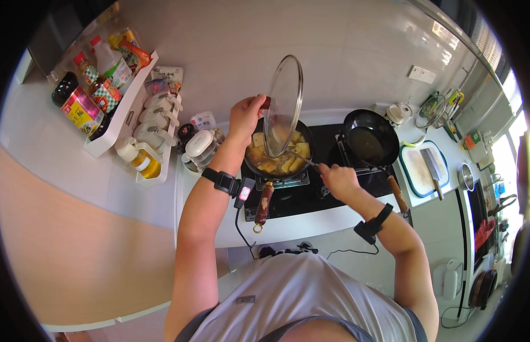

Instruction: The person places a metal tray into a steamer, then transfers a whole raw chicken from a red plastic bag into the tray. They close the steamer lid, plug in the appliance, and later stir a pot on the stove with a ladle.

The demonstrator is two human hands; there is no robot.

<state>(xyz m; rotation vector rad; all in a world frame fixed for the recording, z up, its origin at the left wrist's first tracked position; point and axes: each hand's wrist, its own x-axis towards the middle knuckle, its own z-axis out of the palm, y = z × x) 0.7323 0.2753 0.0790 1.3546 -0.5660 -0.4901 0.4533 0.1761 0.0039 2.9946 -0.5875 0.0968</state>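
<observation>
My left hand (246, 117) grips the dark knob of a glass pan lid (284, 107), which is tilted nearly upright over the left part of a black frying pan (309, 149). Yellowish pieces of food (298, 164) lie in brown liquid in this pan, on the left burner. Closed around the handle of a metal utensil (305, 160) is my right hand (339, 181); the utensil's far end reaches into the food, and its tip is hidden. The pan's wooden handle (264, 205) points towards me.
A black wok (371, 139) with some liquid stands on the right burner. Right of it, a cleaver (430, 164) lies on a cutting board (412, 171), beside a metal bowl (465, 176). Seasoning jars (200, 147) stand left of the hob (286, 205); sauce bottles (83, 111) fill a white rack (132, 100).
</observation>
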